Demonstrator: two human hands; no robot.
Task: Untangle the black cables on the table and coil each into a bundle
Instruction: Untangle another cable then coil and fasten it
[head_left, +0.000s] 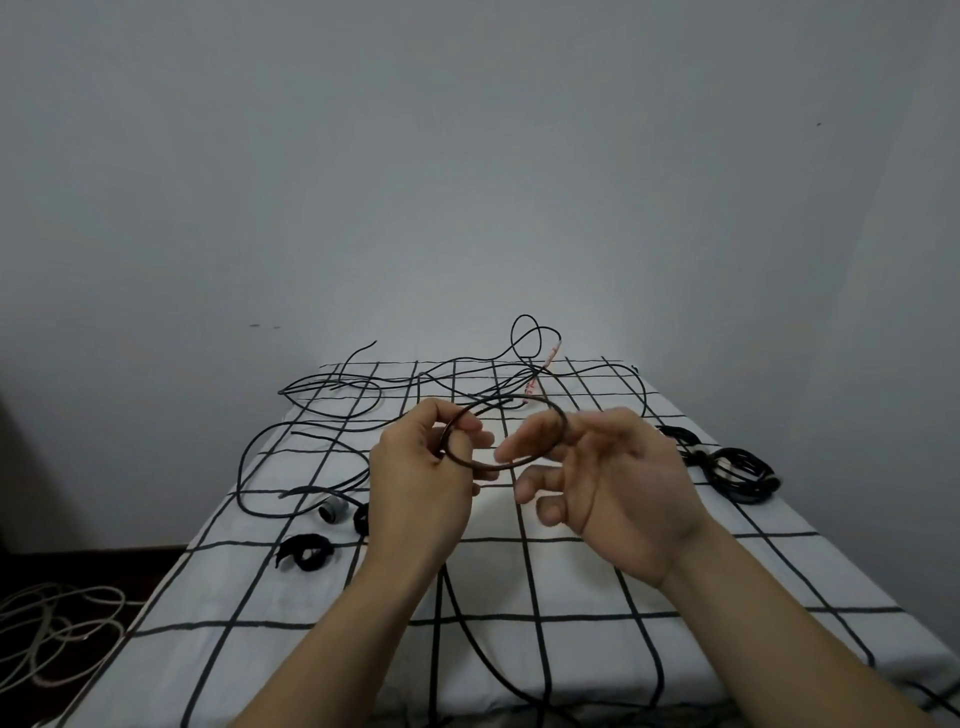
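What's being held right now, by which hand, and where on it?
The left hand pinches the thin black cable loop at its left edge. The right hand, fingers loosely spread, only touches the loop's right side.

Loose black cables (363, 395) clutter the far table (571, 582); coiled bundle (737, 467) blocks right; near middle lies open.
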